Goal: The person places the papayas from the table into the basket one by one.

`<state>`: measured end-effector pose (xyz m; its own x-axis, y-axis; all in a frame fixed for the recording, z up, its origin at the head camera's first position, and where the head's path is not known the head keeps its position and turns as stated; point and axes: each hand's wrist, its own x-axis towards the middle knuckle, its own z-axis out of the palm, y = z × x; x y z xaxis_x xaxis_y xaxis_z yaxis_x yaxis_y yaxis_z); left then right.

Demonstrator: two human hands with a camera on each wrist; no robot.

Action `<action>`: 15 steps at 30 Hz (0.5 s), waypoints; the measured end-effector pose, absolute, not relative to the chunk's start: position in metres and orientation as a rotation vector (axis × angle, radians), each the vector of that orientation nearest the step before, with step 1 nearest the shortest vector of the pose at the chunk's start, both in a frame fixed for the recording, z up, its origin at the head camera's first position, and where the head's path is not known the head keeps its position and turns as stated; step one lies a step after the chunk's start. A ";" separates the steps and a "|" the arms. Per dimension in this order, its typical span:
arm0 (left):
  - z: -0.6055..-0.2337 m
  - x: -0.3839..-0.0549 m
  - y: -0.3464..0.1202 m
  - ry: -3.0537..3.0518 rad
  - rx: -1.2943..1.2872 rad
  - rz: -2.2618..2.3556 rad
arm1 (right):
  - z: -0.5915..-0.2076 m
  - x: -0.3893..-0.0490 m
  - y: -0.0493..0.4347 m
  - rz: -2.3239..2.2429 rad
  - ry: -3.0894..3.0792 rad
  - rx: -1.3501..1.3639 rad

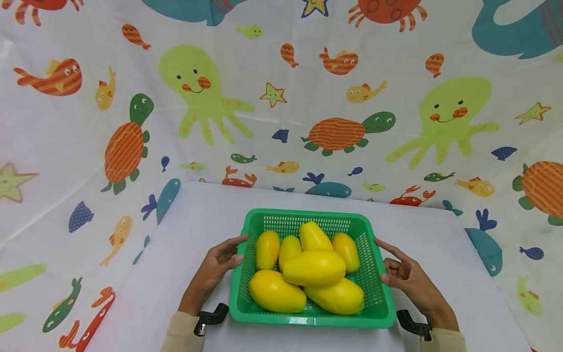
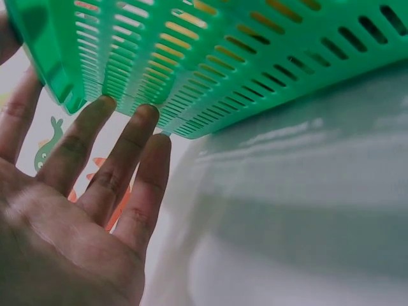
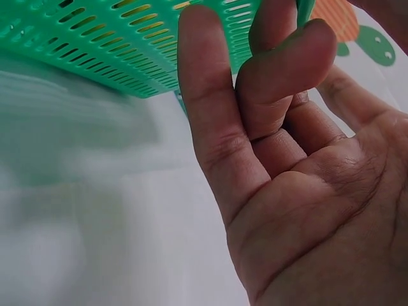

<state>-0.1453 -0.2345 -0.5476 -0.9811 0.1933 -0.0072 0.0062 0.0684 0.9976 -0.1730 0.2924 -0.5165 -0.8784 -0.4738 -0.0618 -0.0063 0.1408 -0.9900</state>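
A green plastic basket point(image 1: 313, 321) with slotted walls stands in the middle of the white table and holds several smooth, oblong yellow fruits point(image 1: 314, 268), one lying across the others. At its left rim is my left hand point(image 1: 215, 268), index fingertip and thumb touching the edge. The left wrist view shows that hand's straight fingers point(image 2: 111, 172) reaching up to the slotted wall. On the opposite side my right hand point(image 1: 411, 278) touches the rim with a stretched index finger and the thumb. Its middle fingers point(image 3: 287, 70) are bent beneath the rim, while the little finger points straight along the wall.
White tabletop point(image 1: 211, 205) surrounds the basket. Behind it and to both sides hangs a white cloth point(image 1: 246, 63) printed with sea animals. Each wrist wears a black strap with a small camera mount point(image 1: 213, 315), close to the basket's near corners.
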 end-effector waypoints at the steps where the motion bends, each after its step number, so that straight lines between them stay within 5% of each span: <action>1: -0.547 -0.146 -0.233 2.185 0.209 2.042 | -0.517 -0.172 0.294 -1.794 2.065 -0.469; 15: -0.543 -0.154 -0.219 2.166 0.225 2.026 | -0.512 -0.164 0.307 -1.794 2.105 -0.434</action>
